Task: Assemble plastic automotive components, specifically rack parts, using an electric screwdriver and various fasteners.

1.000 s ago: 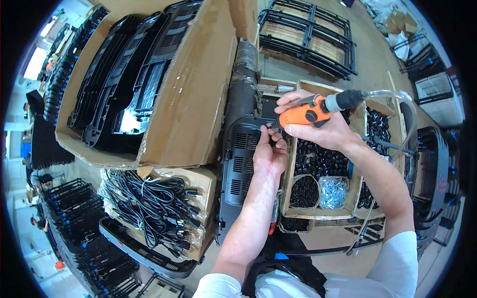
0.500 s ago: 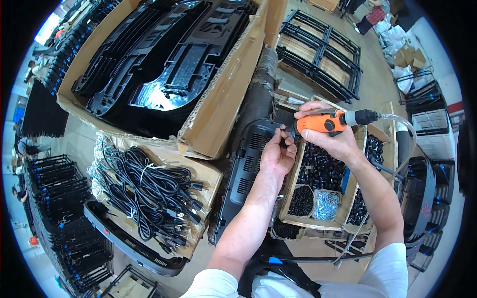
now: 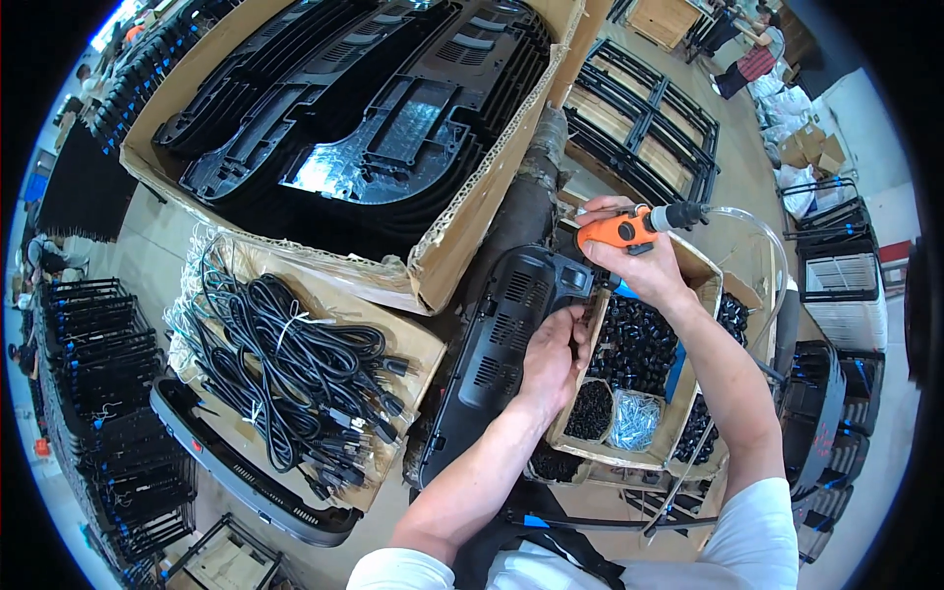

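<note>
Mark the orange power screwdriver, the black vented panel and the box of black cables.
orange power screwdriver point(image 3: 615, 231), head view, orange body
black vented panel point(image 3: 497, 344), head view, slotted face
box of black cables point(image 3: 418, 344), head view, cardboard flap

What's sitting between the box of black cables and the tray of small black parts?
In the head view, the black vented panel lies between the cable box and parts tray, with the left hand on it.

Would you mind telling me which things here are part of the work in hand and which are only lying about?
In hand:
- orange power screwdriver, gripped by the right hand
- black vented housing, steadied by the left hand

Lying about:
- bundled black cables
- box of black panels
- tray of small black parts
</note>
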A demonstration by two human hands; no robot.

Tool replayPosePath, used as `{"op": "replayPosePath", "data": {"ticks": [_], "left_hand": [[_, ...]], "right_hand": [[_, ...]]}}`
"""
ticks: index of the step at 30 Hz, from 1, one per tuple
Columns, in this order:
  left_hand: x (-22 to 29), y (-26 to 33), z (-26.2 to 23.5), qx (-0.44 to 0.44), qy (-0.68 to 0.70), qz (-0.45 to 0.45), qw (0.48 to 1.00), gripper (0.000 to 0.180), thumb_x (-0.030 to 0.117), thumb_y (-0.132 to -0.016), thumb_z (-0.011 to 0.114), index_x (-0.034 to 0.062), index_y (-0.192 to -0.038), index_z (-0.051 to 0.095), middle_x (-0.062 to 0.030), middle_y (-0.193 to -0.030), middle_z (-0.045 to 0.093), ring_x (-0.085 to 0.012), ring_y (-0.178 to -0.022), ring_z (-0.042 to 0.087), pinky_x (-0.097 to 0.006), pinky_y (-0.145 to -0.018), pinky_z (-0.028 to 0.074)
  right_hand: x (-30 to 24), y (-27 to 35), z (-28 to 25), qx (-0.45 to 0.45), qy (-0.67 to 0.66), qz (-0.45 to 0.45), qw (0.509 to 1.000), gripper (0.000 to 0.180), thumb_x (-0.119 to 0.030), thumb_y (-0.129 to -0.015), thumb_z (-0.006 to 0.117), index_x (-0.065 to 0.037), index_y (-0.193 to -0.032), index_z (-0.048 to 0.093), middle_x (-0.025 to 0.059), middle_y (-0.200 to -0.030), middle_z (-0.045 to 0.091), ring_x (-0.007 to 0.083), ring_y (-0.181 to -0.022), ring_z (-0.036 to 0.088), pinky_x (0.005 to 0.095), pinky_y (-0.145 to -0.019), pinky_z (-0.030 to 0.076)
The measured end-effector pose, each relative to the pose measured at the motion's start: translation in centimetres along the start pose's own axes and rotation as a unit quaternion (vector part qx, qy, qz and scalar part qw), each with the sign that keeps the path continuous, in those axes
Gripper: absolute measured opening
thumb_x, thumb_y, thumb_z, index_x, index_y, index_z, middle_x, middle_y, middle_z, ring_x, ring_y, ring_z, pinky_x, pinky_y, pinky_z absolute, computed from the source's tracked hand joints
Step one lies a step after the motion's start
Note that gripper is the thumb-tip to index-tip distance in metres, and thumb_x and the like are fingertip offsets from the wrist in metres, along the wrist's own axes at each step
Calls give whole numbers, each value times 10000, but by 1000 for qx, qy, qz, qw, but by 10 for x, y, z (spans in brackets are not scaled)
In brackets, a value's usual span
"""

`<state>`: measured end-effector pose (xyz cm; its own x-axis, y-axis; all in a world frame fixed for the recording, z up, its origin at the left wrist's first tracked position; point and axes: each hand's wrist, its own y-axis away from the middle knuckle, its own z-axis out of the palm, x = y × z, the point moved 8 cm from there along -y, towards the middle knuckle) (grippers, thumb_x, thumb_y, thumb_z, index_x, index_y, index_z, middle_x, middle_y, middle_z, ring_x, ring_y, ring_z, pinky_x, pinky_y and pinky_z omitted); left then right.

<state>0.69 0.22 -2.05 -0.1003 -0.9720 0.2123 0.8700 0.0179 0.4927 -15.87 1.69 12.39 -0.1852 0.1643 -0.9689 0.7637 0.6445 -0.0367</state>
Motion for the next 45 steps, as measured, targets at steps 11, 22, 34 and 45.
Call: {"op": "replayPosePath", "data": {"ticks": [11,22,34,45], "left_hand": [[-22,29,-24,-12,-22,-42,999,231,245,-1112,573,40,-1194,642,-30,-905,687,-119,-777,661,-257,-672,542],[-5,46,-28,68,-8,-1,998,303,186,-1106,577,23,-1357,625,-85,-1109,737,-135,-805,636,-262,-697,515],[8,45,-43,94,-47,13,994,302,194,-1082,626,23,-1332,630,-78,-1089,740,-137,-840,664,-266,-707,541],[12,28,-36,75,21,1,997,294,304,-1069,649,64,-1236,675,-27,-972,718,-131,-786,640,-274,-669,511]], "right_hand": [[-4,-5,10,-28,9,27,999,476,-57,-831,818,-2,-1273,648,105,-1181,733,174,-1107,692,348,-1001,556],[-6,-9,9,-55,100,-21,993,369,-94,-820,823,-41,-1167,707,57,-1115,741,154,-1047,695,332,-963,557],[17,-52,-11,-83,-15,164,983,498,-133,-781,854,-37,-1235,676,108,-1151,749,189,-1029,708,341,-925,575],[18,-50,0,-109,-33,114,987,444,-94,-757,861,-39,-1170,707,77,-1124,742,181,-1061,691,362,-1009,544]]}}
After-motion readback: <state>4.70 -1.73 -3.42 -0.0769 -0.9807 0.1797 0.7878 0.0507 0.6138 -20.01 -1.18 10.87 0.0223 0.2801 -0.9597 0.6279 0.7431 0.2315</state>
